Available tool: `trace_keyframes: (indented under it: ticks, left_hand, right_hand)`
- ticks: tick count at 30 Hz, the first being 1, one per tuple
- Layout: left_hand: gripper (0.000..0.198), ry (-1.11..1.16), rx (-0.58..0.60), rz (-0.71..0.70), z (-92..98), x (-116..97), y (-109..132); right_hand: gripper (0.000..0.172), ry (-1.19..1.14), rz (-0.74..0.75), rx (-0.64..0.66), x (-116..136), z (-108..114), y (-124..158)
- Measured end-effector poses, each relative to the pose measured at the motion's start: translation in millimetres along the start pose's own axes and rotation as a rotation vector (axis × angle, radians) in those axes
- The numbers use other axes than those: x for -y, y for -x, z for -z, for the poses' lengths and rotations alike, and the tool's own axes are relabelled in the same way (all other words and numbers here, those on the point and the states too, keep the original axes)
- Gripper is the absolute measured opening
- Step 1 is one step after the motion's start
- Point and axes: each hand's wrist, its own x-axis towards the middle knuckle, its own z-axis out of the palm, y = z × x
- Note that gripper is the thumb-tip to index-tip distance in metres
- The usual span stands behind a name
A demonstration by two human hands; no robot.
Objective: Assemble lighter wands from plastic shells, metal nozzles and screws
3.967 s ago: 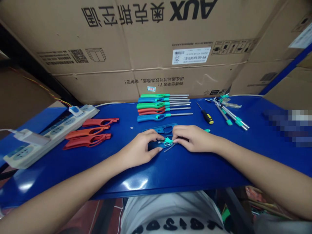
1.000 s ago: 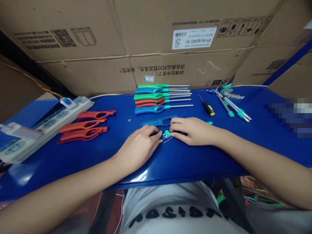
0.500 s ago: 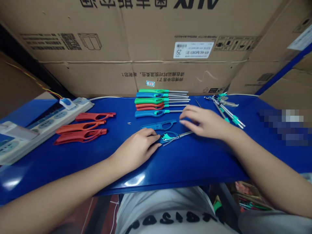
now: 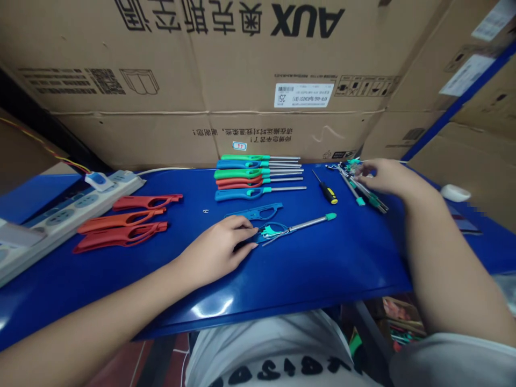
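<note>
My left hand lies on the blue table, fingers curled down on the handle end of a half-built blue lighter whose metal tube and teal tip point right. A loose blue handle shell lies just behind it. My right hand has reached to the far right and its fingers rest on a pile of metal tubes with teal fittings; whether they grip one I cannot make out.
A row of finished lighters in green, blue and red lies at the back centre. Red handle shells lie left, beside a power strip. A yellow-and-black screwdriver lies between the lighters and the tube pile. Cardboard boxes wall off the back.
My right hand left the blue lighter and swung right to the pile of tubes. The left hand stayed on the lighter handle. The camera turned slightly right.
</note>
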Motion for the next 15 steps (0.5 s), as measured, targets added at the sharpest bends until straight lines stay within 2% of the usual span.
trace_keyframes:
  ticks: [5,11,15]
  left_hand:
    - [0.031,0.067,-0.013,-0.029,-0.2,6,-4]
    - [0.036,0.070,0.014,-0.038,0.8,6,-4]
    - [0.036,0.063,0.017,-0.050,1.6,5,-3]
  right_hand:
    - [0.024,-0.014,-0.077,-0.045,4,1,1]
    - [0.035,0.004,-0.277,-0.170,-11,-7,-14]
    - [0.036,-0.013,-0.343,-0.130,-24,-21,-21]
